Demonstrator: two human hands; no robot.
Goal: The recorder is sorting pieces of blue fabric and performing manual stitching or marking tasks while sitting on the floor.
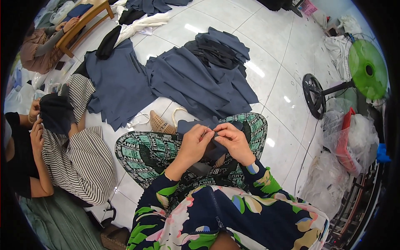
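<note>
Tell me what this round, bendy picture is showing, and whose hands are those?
A person wears a camera on their head that looks down, so you see what they see; its lens bends the edges. The left hand and right hand are theirs. Both pinch a small piece of dark blue cloth over their lap. They sit on a white tiled floor. A pile of blue cloth lies ahead, and a green fan stands at the right. Another person in a striped top sits at the left, also holding dark cloth.
</note>
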